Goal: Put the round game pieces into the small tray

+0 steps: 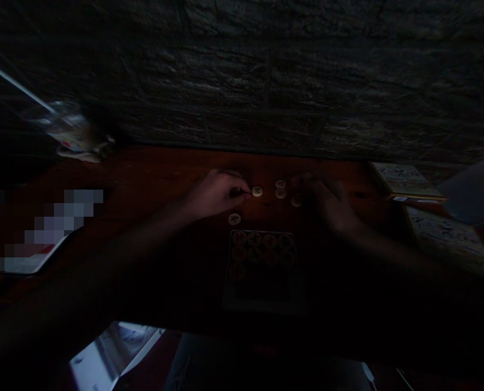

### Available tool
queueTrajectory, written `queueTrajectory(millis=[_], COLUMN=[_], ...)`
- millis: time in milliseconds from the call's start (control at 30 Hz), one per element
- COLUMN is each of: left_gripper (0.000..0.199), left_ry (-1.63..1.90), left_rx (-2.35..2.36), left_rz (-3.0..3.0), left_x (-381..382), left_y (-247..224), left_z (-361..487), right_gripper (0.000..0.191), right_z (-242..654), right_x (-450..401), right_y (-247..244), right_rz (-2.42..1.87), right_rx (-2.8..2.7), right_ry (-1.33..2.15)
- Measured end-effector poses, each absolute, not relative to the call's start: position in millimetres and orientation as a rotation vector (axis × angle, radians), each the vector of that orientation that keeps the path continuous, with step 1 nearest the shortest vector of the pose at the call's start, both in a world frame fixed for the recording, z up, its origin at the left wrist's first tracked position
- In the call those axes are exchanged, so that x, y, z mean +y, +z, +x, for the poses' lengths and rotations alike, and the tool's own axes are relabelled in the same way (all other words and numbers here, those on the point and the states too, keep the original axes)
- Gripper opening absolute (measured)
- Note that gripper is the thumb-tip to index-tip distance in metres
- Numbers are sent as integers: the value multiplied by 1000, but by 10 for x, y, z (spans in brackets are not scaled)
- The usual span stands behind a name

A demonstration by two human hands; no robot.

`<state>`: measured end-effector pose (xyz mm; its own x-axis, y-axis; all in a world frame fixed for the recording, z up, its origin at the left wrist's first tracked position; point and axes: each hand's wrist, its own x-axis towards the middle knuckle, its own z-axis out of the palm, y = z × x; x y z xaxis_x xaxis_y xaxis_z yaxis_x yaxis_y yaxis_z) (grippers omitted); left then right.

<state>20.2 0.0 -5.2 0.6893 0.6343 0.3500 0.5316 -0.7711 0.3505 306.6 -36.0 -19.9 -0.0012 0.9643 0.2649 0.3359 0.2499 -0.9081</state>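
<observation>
My left hand (221,194) is closed in a pinch, its fingertips at the left edge of a round Chinese chess piece (257,191) with a dark character. Nearer to me lies another Chinese chess piece (234,219). My right hand (327,200) hovers over the table's right part, its fingers dim and smeared. By its fingertips is a darker piece (296,201). Between the hands lie two red-marked pieces, a far one (280,184) and a near one (281,194). An open box (230,282) in front of me holds rows of pieces, its near part in deep shadow.
The wooden table (160,168) meets a dark brick wall (242,81). A plastic cup (73,127) with a straw stands back left, and a phone-like flat object (42,255), partly pixelated, lies at left. At right lie two patterned boxes, one farther (404,180) and one nearer (449,233).
</observation>
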Motion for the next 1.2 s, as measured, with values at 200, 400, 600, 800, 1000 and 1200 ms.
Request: queueTrajectory(millis=[200, 400, 600, 800, 1000, 1200], left_gripper=[16, 16, 17, 19, 20, 23], left_ry=[690, 684, 663, 703, 1034, 1187], left_rx=[927, 946, 944, 987, 1385, 1644], left_rz=[2689, 2700, 2687, 2658, 2446, 2251], left_x=[6, 17, 12, 9, 14, 166], left_y=[-71, -92, -67, -87, 29, 124], left_z=[197, 201, 200, 196, 130, -64], right_gripper=[29, 35, 31, 33, 32, 32], right_z=[3063, 3055, 3065, 3074, 3077, 3065], right_x=[-356, -364, -366, -333, -308, -314], right_y=[-215, -204, -206, -218, -225, -220], right_rz=[-1256, -1261, -1268, -1285, -1323, -1320], right_rx=[-1504, -1496, -1486, -1429, -1338, -1354], right_ry=[825, 862, 859, 836, 886, 873])
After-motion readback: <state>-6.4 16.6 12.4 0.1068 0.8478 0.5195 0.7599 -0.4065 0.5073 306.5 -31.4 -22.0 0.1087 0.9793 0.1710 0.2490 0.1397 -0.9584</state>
